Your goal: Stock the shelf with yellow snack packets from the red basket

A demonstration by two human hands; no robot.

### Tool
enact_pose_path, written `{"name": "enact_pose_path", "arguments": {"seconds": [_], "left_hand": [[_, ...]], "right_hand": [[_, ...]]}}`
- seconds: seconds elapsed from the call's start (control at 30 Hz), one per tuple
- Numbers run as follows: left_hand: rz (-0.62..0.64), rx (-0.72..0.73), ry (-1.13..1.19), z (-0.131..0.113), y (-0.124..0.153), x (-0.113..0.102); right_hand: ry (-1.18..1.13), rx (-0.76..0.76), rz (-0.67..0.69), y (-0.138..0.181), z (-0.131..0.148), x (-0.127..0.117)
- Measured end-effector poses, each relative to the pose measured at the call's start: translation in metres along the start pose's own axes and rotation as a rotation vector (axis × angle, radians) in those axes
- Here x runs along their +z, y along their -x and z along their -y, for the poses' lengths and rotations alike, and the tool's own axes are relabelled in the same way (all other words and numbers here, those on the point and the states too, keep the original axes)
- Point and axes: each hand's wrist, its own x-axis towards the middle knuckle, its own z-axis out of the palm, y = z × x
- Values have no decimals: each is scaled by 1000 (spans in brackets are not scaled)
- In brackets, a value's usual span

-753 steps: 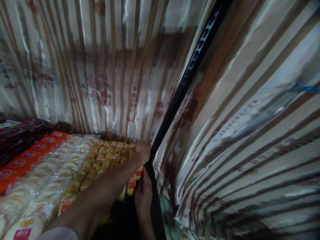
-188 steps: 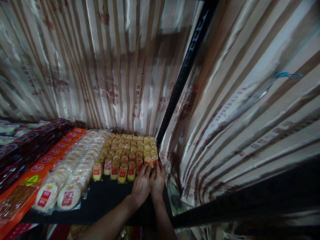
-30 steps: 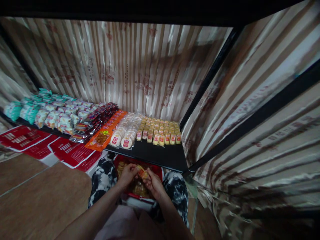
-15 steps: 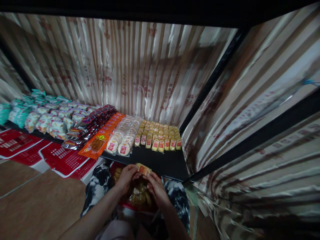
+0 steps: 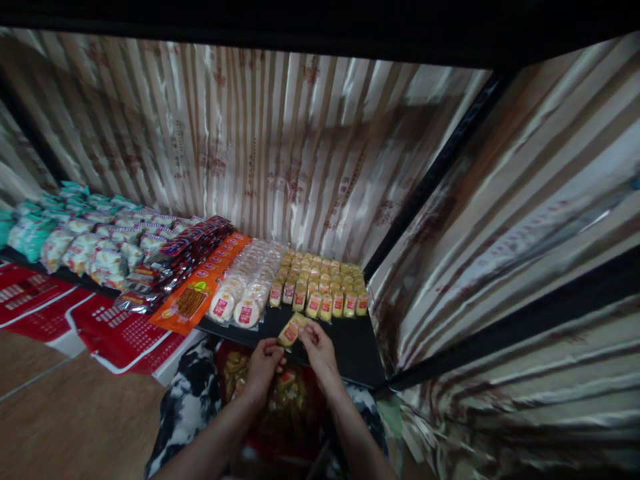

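Note:
Both my hands hold one small yellow snack packet (image 5: 293,329) with a red label, just above the front of a black shelf (image 5: 350,347). My left hand (image 5: 265,363) pinches its lower end, and my right hand (image 5: 317,347) pinches its upper right side. Just beyond the packet, rows of the same yellow packets (image 5: 320,283) stand on the shelf. Below my hands a red bag (image 5: 280,400) with more yellow packets rests between my knees.
Left of the yellow rows lie clear bags of round white cakes (image 5: 245,287), orange packs (image 5: 200,287), dark red packs (image 5: 175,257) and teal-and-white bags (image 5: 75,227). Red cartons (image 5: 105,327) lie on the floor. Striped plastic sheeting (image 5: 280,147) backs the shelf; a black post (image 5: 425,187) stands right.
My hands lifted the yellow packet out of the red bag and carried it forward over the shelf's front edge. The camera has tilted slightly toward the shelf.

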Motion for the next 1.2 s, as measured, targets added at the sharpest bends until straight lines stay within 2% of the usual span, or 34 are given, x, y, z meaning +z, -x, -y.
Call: {"name": "enact_pose_path", "arguments": {"seconds": [0.1, 0.2, 0.3, 0.47, 0.67, 1.0, 1.2], "left_hand": [[-144, 345, -360, -3, -10, 1], [-81, 620, -629, -9, -16, 3], [-26, 734, -819, -11, -23, 9], [42, 740, -1046, -11, -39, 17], [61, 716, -1176, -13, -54, 19], [58, 756, -1190, -12, -68, 26], [33, 816, -1226, -10, -72, 30]], "right_hand": [[233, -159, -28, -24, 3, 3], [471, -240, -49, -43, 4, 9], [580, -294, -53, -56, 2, 17], [659, -342, -53, -71, -8, 28], [657, -365, -82, -83, -20, 34], [570, -386, -125, -86, -31, 29], [568, -470, -154, -73, -34, 29]]}}
